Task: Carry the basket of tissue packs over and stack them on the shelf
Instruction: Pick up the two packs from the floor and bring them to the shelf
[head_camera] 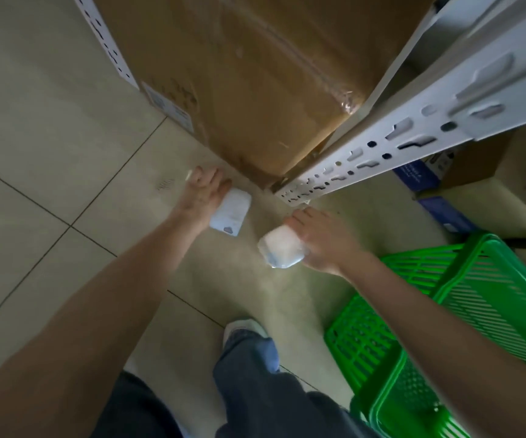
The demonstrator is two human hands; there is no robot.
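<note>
fingers (206, 181) of each hand grasping one tissue pack, low beside the shelf post (366, 159).
your right hand (321, 240), pack (282, 249), sits nearer the post; left hand (201, 194), pack (230, 212) lengthwise, farther; green basket (445, 327) right of it.
</note>
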